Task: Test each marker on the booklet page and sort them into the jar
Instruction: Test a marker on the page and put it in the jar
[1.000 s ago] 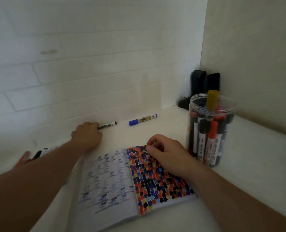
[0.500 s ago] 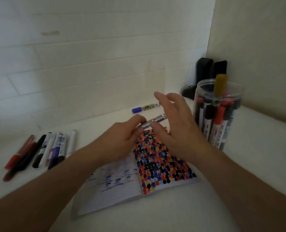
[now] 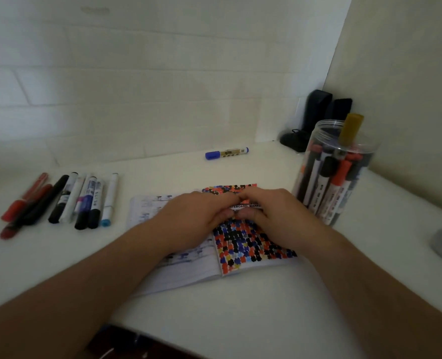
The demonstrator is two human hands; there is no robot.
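I hold one whiteboard marker (image 3: 244, 206) crosswise between my two hands, just above the right-hand page of the open booklet (image 3: 240, 244). Only a short strip of its white printed barrel shows between my fingers; both ends are hidden inside my hands.

Handling, as I judge it: the marker is light, stiff and smooth-sided, so it will roll or slip if held loosely. The cap should be a snug push fit. The sound places to hold are the barrel with one hand and the cap with the other, pulling straight along its length. Which end carries the cap I cannot tell from here.

Grip: my left hand (image 3: 201, 216) has its fingers curled round the marker's left part, thumb and fingertips closed on it. My right hand (image 3: 271, 213) is curled over the right part in the same way. The two hands meet at the middle, knuckles nearly touching. Neither hand is spread; both are pinching the same marker.

The booklet lies flat on the white table (image 3: 240, 307), its right page thickly covered with coloured test marks. The clear jar (image 3: 339, 177) stands upright just right of my right hand, already well filled with markers. Untested stock: a row of markers (image 3: 80, 200) well apart to the left, and one blue-capped marker (image 3: 226, 153) lying alone near the wall.
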